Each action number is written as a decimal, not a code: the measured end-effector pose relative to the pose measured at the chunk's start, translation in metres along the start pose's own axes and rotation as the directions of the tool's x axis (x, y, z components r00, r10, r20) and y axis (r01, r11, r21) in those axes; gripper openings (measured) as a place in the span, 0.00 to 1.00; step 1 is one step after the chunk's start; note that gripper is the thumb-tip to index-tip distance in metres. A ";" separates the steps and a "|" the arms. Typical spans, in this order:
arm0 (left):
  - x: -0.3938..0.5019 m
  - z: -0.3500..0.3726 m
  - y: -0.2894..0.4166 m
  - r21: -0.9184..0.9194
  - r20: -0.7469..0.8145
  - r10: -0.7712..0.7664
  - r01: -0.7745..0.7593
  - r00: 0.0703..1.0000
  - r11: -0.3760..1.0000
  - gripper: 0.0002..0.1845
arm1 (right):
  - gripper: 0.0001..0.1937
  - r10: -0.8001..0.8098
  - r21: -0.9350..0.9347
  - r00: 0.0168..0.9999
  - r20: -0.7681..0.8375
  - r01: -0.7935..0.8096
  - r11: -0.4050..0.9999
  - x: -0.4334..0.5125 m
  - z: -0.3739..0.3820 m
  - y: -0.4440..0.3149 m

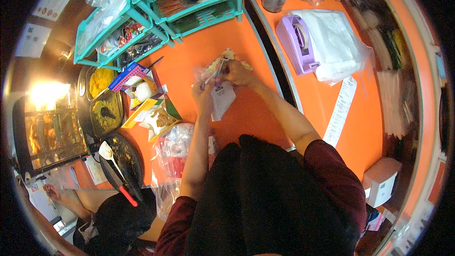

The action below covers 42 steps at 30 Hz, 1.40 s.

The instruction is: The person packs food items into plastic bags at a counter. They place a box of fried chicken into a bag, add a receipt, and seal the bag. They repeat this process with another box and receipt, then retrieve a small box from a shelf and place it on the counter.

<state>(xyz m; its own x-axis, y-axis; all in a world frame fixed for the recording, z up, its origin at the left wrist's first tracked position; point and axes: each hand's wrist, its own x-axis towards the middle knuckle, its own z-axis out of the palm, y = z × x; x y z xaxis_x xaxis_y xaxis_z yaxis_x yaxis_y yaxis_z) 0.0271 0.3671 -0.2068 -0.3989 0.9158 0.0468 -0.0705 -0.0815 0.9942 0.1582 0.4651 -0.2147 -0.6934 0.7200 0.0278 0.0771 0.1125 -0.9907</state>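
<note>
Both my hands meet over the orange counter (249,113). My left hand (202,87) and my right hand (236,73) are closed on a small stapler-like metallic tool (219,69) and the gathered top of a clear plastic bag (201,73). Pale, crumbly-looking contents (229,54) show behind my fingers. From beneath my hands a white printed paper slip (223,101) hangs or lies towards me. Which fingers bear on the tool and which on the bag is hard to tell.
Teal basket racks (199,30) stand beyond. Left are open food boxes (156,119), yellow food in trays (103,81), a knife (124,190) on a round black board (121,156), and another person (113,220). Right are a purple tape dispenser (296,48), plastic bags (334,42) and a long receipt (341,110).
</note>
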 end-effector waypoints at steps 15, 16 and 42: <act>-0.020 -0.026 -0.024 0.318 -0.501 0.251 -0.094 0.828 0.943 0.20 | 0.30 -0.052 -0.429 0.806 -0.590 -0.258 0.866 -0.014 -0.043 -0.024; -0.023 -0.024 -0.030 0.355 -0.483 0.230 -0.051 0.845 0.933 0.20 | 0.27 0.107 -0.553 0.847 -0.521 -0.431 0.713 -0.027 -0.050 -0.027; -0.028 -0.051 -0.038 -0.273 0.155 -0.376 0.406 0.913 0.872 0.28 | 0.27 0.289 0.271 0.848 -0.444 -0.180 0.946 -0.032 -0.013 0.101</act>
<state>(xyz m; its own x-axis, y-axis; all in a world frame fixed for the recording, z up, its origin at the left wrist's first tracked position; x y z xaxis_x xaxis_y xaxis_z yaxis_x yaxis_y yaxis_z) -0.0059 0.3244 -0.2506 -0.1958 0.9282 -0.3164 -0.4725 0.1934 0.8598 0.1976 0.4623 -0.3143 -0.2473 0.9474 -0.2032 0.0032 -0.2089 -0.9779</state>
